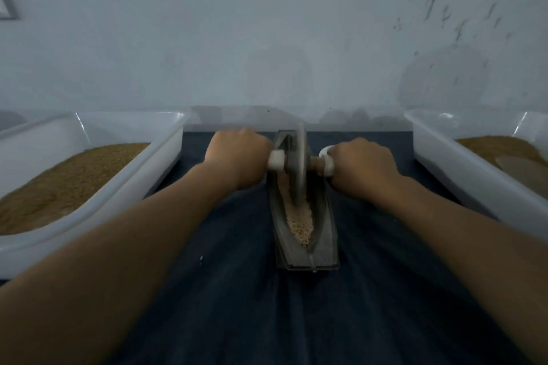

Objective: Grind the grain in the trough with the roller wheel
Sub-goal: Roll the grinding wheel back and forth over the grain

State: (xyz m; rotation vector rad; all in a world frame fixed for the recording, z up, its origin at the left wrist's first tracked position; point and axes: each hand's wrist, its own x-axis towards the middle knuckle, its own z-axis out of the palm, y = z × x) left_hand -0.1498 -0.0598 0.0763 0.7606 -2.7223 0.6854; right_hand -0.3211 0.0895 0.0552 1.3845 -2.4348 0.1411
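Trough (325, 231) lies lengthwise at mid-bench on a dark cloth (231, 299), narrow end toward the near edge, so strokes run straight out from the body. Pale grain (300, 224) sits along its groove, mostly in the near half.

Roller wheel (301, 166) stands upright in the groove, toward the trough's far end, rim down in the grain and blurred.

Left hand (237, 157) is closed round the axle's left handle and right hand (363, 169) round the right one, knuckles up. White handle collars (276, 160) show just beside the wheel. The even grip either side probably keeps the wheel from tipping.

White tub (166, 157) of brown grain sits at the bench's left edge, and a second tub (444, 169) at the right, both near. Which feeds and which receives cannot be told.
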